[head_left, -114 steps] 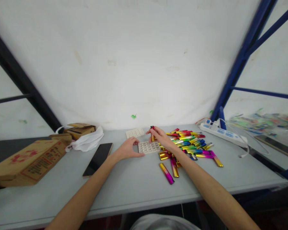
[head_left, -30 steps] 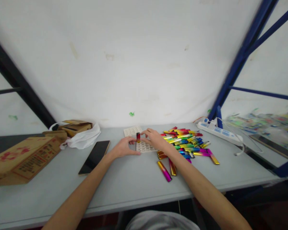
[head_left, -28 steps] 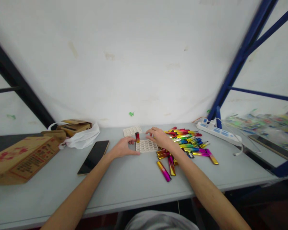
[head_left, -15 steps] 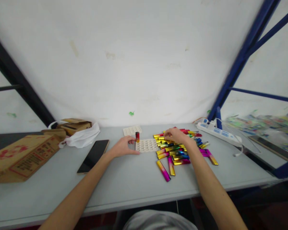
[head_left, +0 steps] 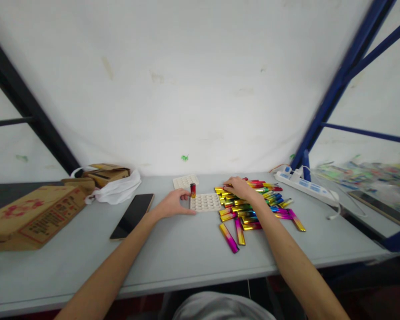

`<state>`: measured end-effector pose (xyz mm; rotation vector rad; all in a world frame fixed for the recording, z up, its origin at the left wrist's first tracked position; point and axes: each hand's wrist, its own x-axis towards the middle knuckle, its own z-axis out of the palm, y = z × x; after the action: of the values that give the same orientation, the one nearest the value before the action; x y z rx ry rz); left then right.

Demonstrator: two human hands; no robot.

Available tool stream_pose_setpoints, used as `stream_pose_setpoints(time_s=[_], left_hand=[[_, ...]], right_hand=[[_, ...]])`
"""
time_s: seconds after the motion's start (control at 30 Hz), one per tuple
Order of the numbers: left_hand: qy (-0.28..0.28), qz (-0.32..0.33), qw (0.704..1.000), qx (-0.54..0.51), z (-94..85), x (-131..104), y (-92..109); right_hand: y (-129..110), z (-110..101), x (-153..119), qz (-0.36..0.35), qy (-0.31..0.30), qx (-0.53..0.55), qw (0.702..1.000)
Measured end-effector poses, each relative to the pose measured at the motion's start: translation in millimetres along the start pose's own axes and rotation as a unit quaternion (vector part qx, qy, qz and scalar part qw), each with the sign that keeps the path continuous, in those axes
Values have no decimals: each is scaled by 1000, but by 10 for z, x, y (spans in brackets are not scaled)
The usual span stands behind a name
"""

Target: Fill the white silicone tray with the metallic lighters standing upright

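A white tray with rows of round holes (head_left: pixel 206 202) lies on the grey table. One red and gold lighter-like piece (head_left: pixel 193 190) stands upright at its back left corner. My left hand (head_left: pixel 175 203) rests at the tray's left side, thumb and fingers apart, fingertips beside the upright piece. To the right of the tray is a pile of shiny coloured pieces (head_left: pixel 240 208), gold, red, blue and purple. Over the pile's back left part, my right hand (head_left: pixel 237 186) has its fingers bent down onto the pieces; whether they grip one is hidden.
Behind the tray lies a second white tray (head_left: pixel 186 181). A dark phone (head_left: pixel 133 216) is left of my left hand. Cardboard boxes (head_left: pixel 36 213) and a white bag (head_left: pixel 120 190) are farther left. A power strip (head_left: pixel 308 188) lies at the right, near a blue frame (head_left: pixel 330 98).
My right hand has shifted slightly left over the pile. My left hand and the upright piece keep their places at the tray, while the whole view has moved a little.
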<state>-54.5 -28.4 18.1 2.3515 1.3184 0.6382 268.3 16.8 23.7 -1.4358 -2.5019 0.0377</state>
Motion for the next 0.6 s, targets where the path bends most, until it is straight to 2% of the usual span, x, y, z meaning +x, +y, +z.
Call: stream_pose_setpoints(time_s=[0.2,0.37,0.5,0.6], left_hand=[[-2,6,1000,-1,4,0,-20],[-4,-2,1000,2,11,4,-26],[-5,-3,1000,-2,20,9,-38],[-5,3,1000,0,19,11,-45]], right_hand=[[21,-5,2,1,-15,21,1000],[-55,-48,-52,12,79,86,993],[-137,-81,-34,25,171,213,962],[-241,-73,12,46,216,333,917]])
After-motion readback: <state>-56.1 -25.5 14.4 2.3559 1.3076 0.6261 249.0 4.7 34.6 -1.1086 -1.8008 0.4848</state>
